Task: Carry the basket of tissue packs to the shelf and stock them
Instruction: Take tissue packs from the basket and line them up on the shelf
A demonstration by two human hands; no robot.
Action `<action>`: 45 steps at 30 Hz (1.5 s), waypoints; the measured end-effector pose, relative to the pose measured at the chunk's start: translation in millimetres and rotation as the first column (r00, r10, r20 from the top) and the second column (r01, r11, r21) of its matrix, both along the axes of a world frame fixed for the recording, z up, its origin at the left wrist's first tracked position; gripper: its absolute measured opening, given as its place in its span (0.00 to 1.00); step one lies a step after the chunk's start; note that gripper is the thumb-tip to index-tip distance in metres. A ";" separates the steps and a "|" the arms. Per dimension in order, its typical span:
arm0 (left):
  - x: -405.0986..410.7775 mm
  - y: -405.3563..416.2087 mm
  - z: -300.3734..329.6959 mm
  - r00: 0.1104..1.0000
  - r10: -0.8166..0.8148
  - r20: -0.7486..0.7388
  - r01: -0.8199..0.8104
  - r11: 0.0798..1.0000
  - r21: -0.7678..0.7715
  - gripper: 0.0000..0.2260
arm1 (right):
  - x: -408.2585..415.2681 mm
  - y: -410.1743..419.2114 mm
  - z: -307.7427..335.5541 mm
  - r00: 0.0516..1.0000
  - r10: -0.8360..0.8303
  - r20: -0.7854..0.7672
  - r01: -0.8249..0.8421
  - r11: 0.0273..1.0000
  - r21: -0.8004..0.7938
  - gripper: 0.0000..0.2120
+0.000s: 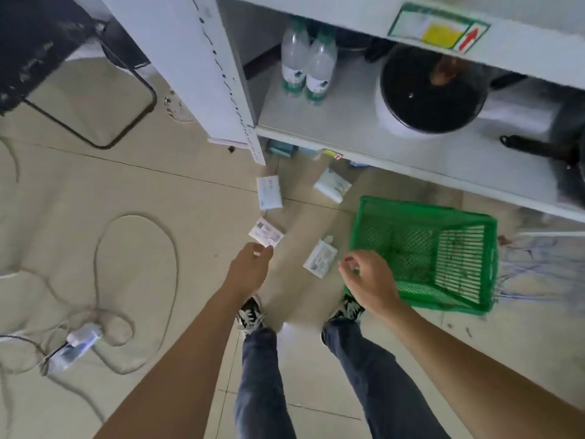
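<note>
On the floor, green mesh basket lies tipped, empty; left grip pinches tissue pack; right grip released.

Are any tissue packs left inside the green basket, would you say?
No, the green basket shows only bare mesh; four tissue packs lie on the floor.

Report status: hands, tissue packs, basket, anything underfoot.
Left hand pinching one tissue pack; right hand empty, curled. Green basket tipped, empty; three packs loose on floor. Cable loop lies left of feet.
</note>
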State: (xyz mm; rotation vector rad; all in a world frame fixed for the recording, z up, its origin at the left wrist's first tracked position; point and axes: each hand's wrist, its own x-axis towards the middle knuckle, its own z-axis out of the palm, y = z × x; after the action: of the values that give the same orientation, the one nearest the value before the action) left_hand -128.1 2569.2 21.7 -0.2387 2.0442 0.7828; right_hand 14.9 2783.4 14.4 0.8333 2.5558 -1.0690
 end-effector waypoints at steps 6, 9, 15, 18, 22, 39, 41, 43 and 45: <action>23.0 -15.6 -146.5 0.995 0.063 0.075 -0.062 0.998 -0.018 0.17 | 4.3 -32.7 -157.0 0.961 -0.079 0.263 0.128 0.977 -0.172 0.10; 25.4 -18.6 -213.7 0.996 0.040 0.086 -0.036 0.998 -0.048 0.20 | 5.3 -40.0 -233.7 0.904 -0.126 0.408 0.224 0.953 -0.202 0.16; 6.7 -23.4 -331.6 1.000 -0.014 0.023 0.016 0.996 -0.082 0.24 | 7.9 -34.0 -356.3 0.790 -0.394 0.470 0.518 0.839 -0.167 0.29; -2.2 -19.8 -378.6 0.994 0.108 0.004 -0.107 0.986 -0.125 0.29 | 7.4 -25.7 -396.4 0.750 -0.516 0.414 0.610 0.781 -0.132 0.32; -7.8 -6.0 -425.3 0.949 0.309 0.062 -0.301 0.947 -0.114 0.36 | 3.6 -20.5 -434.3 0.660 -0.635 0.402 0.717 0.692 -0.086 0.37; 4.3 -36.8 -468.0 0.911 0.403 0.084 -0.400 0.915 -0.051 0.37 | -7.8 -3.4 -458.3 0.602 -0.654 0.458 0.796 0.532 -0.288 0.37; 4.8 -52.5 -451.8 0.922 0.370 0.113 -0.368 0.929 -0.039 0.34 | -12.5 0.2 -444.4 0.665 -0.589 0.459 0.744 0.577 -0.338 0.36; 4.5 -65.2 -427.1 0.923 0.346 0.170 -0.352 0.936 0.006 0.28 | -18.2 3.3 -422.0 0.709 -0.522 0.474 0.699 0.613 -0.369 0.37; 0.5 -73.7 -394.8 0.914 0.349 0.205 -0.365 0.930 0.040 0.24 | -25.3 6.5 -397.5 0.730 -0.469 0.496 0.674 0.613 -0.412 0.38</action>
State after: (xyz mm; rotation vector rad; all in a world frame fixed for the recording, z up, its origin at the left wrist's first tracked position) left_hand -127.6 2495.5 -373.1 -0.6351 1.8017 1.0177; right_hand -10.5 2790.0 -383.1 1.5507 1.5146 -1.5845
